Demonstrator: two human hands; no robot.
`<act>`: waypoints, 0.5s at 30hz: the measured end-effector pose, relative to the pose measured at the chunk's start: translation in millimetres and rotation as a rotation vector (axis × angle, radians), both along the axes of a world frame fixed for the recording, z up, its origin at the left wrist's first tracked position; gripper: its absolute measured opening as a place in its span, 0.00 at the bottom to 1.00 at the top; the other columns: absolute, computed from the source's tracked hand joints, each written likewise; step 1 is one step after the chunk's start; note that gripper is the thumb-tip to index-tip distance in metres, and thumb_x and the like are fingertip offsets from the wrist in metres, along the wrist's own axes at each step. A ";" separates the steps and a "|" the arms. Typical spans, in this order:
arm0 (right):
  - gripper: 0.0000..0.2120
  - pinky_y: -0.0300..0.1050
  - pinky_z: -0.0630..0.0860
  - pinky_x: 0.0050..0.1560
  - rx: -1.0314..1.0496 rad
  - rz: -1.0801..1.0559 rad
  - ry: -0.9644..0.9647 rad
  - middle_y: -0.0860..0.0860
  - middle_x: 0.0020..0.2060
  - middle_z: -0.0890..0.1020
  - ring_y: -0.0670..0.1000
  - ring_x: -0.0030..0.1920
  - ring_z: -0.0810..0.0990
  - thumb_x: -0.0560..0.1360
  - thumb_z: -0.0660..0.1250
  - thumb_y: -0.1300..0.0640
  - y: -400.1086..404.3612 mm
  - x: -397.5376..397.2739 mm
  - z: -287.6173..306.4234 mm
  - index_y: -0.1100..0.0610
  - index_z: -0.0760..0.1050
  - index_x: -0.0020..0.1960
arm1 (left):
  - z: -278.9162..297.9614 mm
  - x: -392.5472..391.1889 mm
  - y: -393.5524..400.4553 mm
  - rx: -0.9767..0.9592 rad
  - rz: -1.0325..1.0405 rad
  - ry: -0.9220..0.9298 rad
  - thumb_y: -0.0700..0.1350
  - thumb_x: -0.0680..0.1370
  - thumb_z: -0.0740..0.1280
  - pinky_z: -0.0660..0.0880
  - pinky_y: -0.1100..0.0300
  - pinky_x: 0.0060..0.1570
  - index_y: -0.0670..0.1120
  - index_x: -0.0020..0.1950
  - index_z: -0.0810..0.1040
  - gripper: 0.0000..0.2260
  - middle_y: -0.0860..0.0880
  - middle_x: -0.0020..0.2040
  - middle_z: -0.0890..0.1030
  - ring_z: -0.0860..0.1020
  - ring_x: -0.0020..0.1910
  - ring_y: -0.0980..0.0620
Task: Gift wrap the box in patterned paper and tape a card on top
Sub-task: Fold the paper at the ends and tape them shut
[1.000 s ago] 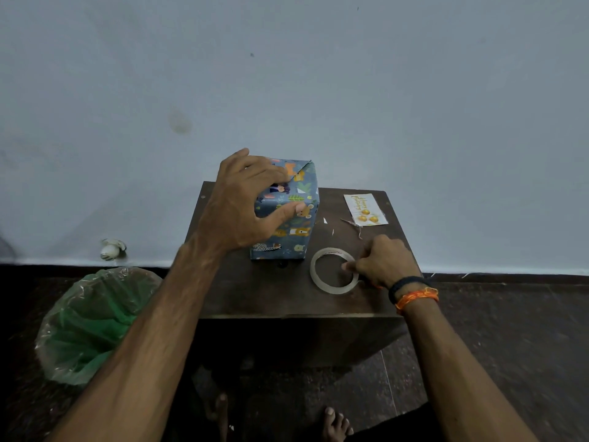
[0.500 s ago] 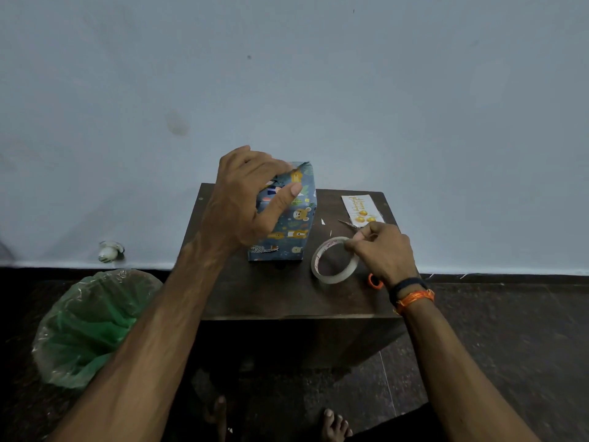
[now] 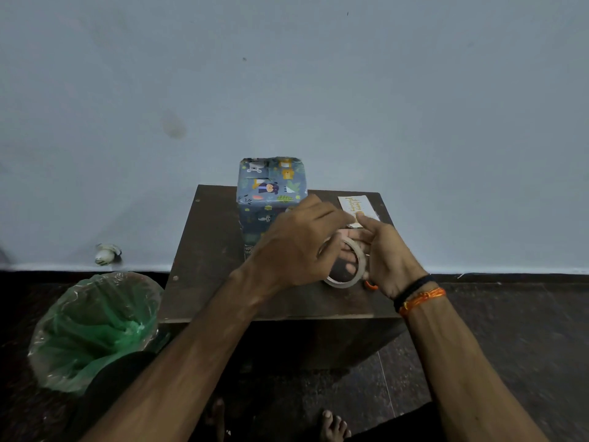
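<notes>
Most of the frame is pale wall (image 3: 318,90), with dark floor (image 3: 510,330) below and a brown wooden table (image 3: 207,250) against it. A bin lined with green plastic (image 3: 95,330) stands left of the table. The wrapped box (image 3: 271,186) stands upright at the table's far edge, covered in blue paper with cartoon animals and leaves; its lower right part is hidden behind the left hand (image 3: 296,247). The card (image 3: 355,205), pale with gold writing too small to read, lies on the table right of the box, its near end covered by fingers. Both hands meet over the tape roll (image 3: 347,266), held tilted above the table. The right hand (image 3: 385,253) grips the roll with fingers through its ring. The left hand's fingers curl at the roll's upper edge, pinching there; whether they hold a tape end cannot be made out. An orange scrap (image 3: 371,285) under the right wrist is mostly hidden.
</notes>
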State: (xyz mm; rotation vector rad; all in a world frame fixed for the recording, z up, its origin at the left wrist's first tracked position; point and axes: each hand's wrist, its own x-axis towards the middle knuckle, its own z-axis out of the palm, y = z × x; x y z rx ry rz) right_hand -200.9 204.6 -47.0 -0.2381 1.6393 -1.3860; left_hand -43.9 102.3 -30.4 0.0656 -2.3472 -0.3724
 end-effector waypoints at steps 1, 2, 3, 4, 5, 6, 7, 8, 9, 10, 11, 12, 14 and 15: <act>0.21 0.46 0.76 0.41 -0.020 -0.009 -0.039 0.53 0.42 0.87 0.51 0.38 0.85 0.82 0.61 0.42 0.3 -1.0 0.8 0.57 0.82 0.48 | -3.0 -1.3 0.3 0.018 0.006 -0.047 0.39 0.74 0.68 0.78 0.49 0.45 0.41 0.58 0.83 0.13 0.47 0.50 0.84 0.77 0.50 0.47; 0.20 0.47 0.76 0.42 -0.034 -0.011 -0.071 0.54 0.42 0.87 0.51 0.39 0.85 0.82 0.60 0.43 1.0 -1.4 2.0 0.57 0.82 0.47 | -5.8 -2.2 -0.5 0.031 0.010 -0.092 0.40 0.74 0.67 0.77 0.50 0.47 0.42 0.58 0.83 0.14 0.47 0.50 0.84 0.77 0.51 0.47; 0.20 0.48 0.76 0.44 -0.051 -0.011 -0.098 0.55 0.42 0.87 0.52 0.39 0.86 0.82 0.60 0.45 1.2 -1.3 2.8 0.58 0.82 0.46 | -8.0 -2.7 -1.2 0.035 0.012 -0.133 0.40 0.74 0.67 0.76 0.51 0.48 0.42 0.58 0.82 0.14 0.47 0.49 0.84 0.76 0.50 0.47; 0.20 0.49 0.77 0.46 -0.071 -0.010 -0.121 0.55 0.43 0.87 0.52 0.39 0.86 0.83 0.59 0.45 1.5 -0.6 3.4 0.58 0.82 0.47 | -10.0 -3.5 -1.7 0.039 0.015 -0.171 0.40 0.74 0.66 0.76 0.51 0.48 0.42 0.58 0.82 0.14 0.47 0.49 0.84 0.76 0.50 0.46; 0.21 0.51 0.78 0.50 -0.084 -0.012 -0.135 0.56 0.43 0.87 0.53 0.40 0.86 0.83 0.59 0.45 2.1 0.0 3.3 0.59 0.83 0.48 | -12.1 -4.2 -1.9 0.053 0.024 -0.209 0.40 0.74 0.66 0.76 0.51 0.49 0.42 0.59 0.81 0.14 0.46 0.49 0.84 0.76 0.50 0.46; 0.22 0.53 0.78 0.53 -0.092 -0.014 -0.150 0.57 0.45 0.87 0.54 0.42 0.86 0.83 0.59 0.44 2.2 0.3 2.6 0.60 0.83 0.50 | -13.9 -5.0 -1.9 0.082 0.038 -0.247 0.40 0.75 0.67 0.77 0.50 0.50 0.42 0.61 0.80 0.15 0.45 0.50 0.83 0.77 0.51 0.45; 0.23 0.54 0.78 0.56 -0.101 -0.013 -0.160 0.58 0.47 0.87 0.55 0.44 0.86 0.83 0.59 0.43 2.7 1.3 3.1 0.61 0.83 0.53 | -15.7 -5.8 -1.5 0.119 0.049 -0.282 0.40 0.76 0.67 0.77 0.50 0.52 0.42 0.64 0.79 0.16 0.44 0.53 0.83 0.77 0.53 0.46; 0.24 0.54 0.78 0.56 -0.112 -0.015 -0.167 0.59 0.48 0.86 0.56 0.45 0.86 0.83 0.59 0.43 3.0 2.7 4.4 0.62 0.82 0.56 | -17.1 -6.7 -1.1 0.153 0.050 -0.309 0.41 0.76 0.67 0.77 0.51 0.53 0.42 0.66 0.78 0.18 0.45 0.54 0.82 0.77 0.53 0.47; 0.25 0.54 0.78 0.55 -0.120 -0.016 -0.173 0.59 0.49 0.86 0.57 0.46 0.87 0.83 0.59 0.42 3.1 3.6 5.4 0.63 0.81 0.59 | -18.1 -7.4 -0.7 0.178 0.046 -0.323 0.41 0.76 0.68 0.77 0.52 0.53 0.43 0.67 0.77 0.19 0.45 0.55 0.82 0.77 0.53 0.48; 0.25 0.53 0.79 0.53 -0.125 -0.021 -0.180 0.60 0.49 0.86 0.57 0.46 0.87 0.83 0.59 0.42 3.0 4.7 6.7 0.63 0.79 0.61 | -19.4 -8.0 -0.5 0.196 0.042 -0.326 0.42 0.75 0.69 0.77 0.54 0.53 0.43 0.68 0.77 0.20 0.46 0.56 0.81 0.77 0.53 0.49; 0.26 0.53 0.79 0.52 -0.128 -0.028 -0.185 0.60 0.50 0.86 0.57 0.46 0.87 0.83 0.59 0.42 3.0 4.9 7.6 0.64 0.78 0.64 | -20.4 -9.0 -0.4 0.209 0.043 -0.320 0.44 0.75 0.70 0.76 0.55 0.53 0.43 0.68 0.77 0.21 0.47 0.56 0.81 0.77 0.53 0.50; 0.26 0.52 0.80 0.50 -0.128 -0.032 -0.190 0.60 0.50 0.86 0.57 0.46 0.87 0.83 0.59 0.43 3.3 5.4 8.4 0.64 0.77 0.66 | -21.7 -10.1 -1.0 0.219 0.047 -0.312 0.45 0.75 0.71 0.76 0.56 0.52 0.43 0.67 0.77 0.21 0.47 0.56 0.81 0.77 0.52 0.51; 0.26 0.49 0.82 0.44 -0.126 -0.037 -0.195 0.59 0.51 0.86 0.57 0.47 0.87 0.83 0.59 0.44 3.7 7.1 10.6 0.65 0.75 0.69 | -24.0 -11.7 -0.5 0.225 0.063 -0.294 0.48 0.75 0.73 0.75 0.57 0.51 0.43 0.64 0.78 0.19 0.47 0.54 0.81 0.76 0.51 0.51; 0.26 0.48 0.82 0.44 -0.124 -0.036 -0.194 0.60 0.52 0.86 0.57 0.48 0.87 0.83 0.59 0.45 3.9 7.9 11.4 0.65 0.74 0.70 | -25.1 -12.3 0.5 0.225 0.071 -0.280 0.48 0.76 0.73 0.75 0.56 0.51 0.43 0.63 0.79 0.18 0.47 0.54 0.81 0.76 0.51 0.51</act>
